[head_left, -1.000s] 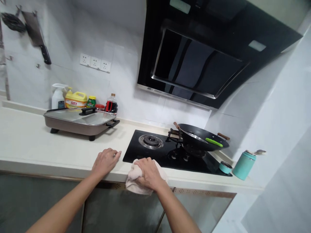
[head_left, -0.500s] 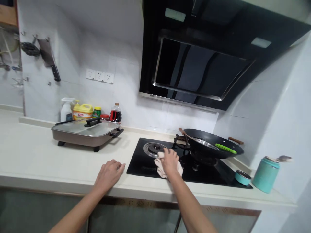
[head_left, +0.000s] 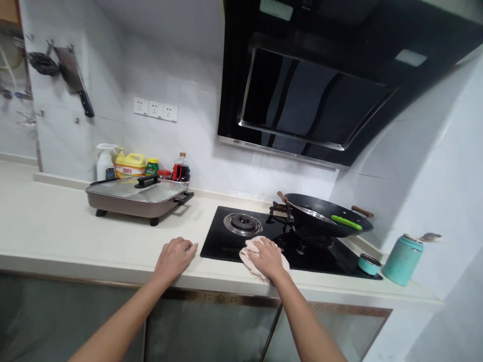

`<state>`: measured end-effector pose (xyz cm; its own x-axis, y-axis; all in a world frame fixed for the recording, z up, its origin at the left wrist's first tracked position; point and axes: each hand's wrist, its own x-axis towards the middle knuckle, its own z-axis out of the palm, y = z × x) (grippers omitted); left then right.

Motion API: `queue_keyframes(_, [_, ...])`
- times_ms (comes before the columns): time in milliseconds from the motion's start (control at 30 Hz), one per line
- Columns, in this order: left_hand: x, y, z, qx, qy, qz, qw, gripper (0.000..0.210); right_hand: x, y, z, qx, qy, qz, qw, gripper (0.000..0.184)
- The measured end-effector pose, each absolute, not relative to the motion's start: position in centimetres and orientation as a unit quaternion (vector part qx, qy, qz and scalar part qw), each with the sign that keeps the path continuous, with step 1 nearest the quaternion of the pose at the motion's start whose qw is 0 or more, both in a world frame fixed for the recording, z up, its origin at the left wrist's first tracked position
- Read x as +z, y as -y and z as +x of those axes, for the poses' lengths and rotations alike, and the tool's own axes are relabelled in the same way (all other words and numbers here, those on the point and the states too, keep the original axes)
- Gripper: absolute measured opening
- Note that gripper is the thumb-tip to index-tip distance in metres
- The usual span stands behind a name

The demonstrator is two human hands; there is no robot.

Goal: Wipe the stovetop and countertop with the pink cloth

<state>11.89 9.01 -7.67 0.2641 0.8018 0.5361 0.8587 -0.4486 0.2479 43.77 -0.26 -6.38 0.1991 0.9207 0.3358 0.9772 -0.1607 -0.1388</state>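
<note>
A pale pink cleaning cloth (head_left: 249,257) lies bunched under my right hand (head_left: 268,259), whose fingers press it down at the front edge of the black gas hob (head_left: 222,246). Part of the cloth hangs over onto the pale counter. My left hand (head_left: 175,259) rests on the counter just left of the hob, fingers loosely bent and thumb apart, with nothing in it. Behind the cloth is the bare left burner (head_left: 243,223). On the right burner sits a black wok (head_left: 324,231) holding a metal piece and a green-handled utensil (head_left: 346,222).
An electric pan (head_left: 124,201) with a glass lid stands on the counter at left, several bottles behind it. Right of the hob are a turquoise flask (head_left: 403,259) and a small turquoise cup (head_left: 369,265). The range hood (head_left: 302,100) hangs low above. A cleaver (head_left: 71,75) hangs on the wall.
My right hand has drawn the cloth back toward me, from beside the left burner to the hob's front edge. My left hand has stayed on the counter. The camera has shifted slightly.
</note>
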Motion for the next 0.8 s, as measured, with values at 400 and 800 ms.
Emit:
queue_keyframes(400, [-7.9,-8.7,11.9,-0.287,0.506,-0.812,0.048,0.038,-9.8,8.0,59.4,-0.119,0.508,-0.828,0.207,0.067])
queue_keyframes(800, [-8.2,-8.6,12.4,-0.324,0.501,-0.801,0.050,0.039,-8.4,6.6,51.9,-0.112,0.451,-0.877,0.126,0.069])
